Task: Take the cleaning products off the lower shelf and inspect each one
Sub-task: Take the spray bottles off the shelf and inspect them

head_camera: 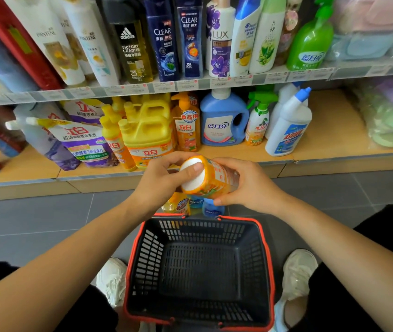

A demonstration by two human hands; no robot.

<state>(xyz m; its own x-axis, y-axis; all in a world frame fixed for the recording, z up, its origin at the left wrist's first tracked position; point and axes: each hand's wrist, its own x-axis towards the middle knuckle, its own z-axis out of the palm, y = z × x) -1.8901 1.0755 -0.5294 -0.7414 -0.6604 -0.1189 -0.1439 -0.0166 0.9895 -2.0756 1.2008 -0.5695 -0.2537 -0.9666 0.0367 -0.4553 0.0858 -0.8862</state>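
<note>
Orange bottle (214,182) lies on its side at centre frame, above the far rim of the basket (266,248), its white round end toward the camera. The left grip (162,180) curls round that end, thumb across the white face. The right grip (248,185) wraps the body from the opposite side.

Judgement: inspection of this item is in hand. The next move calls for turning it to read the label, setting it down, then reaching to the lower shelf (329,140).

Other small bottles (178,204) stand on the floor just beyond the basket. The shelf lip runs close behind both hands. Bare shelf shows at right of frame, and open floor flanks the basket.
</note>
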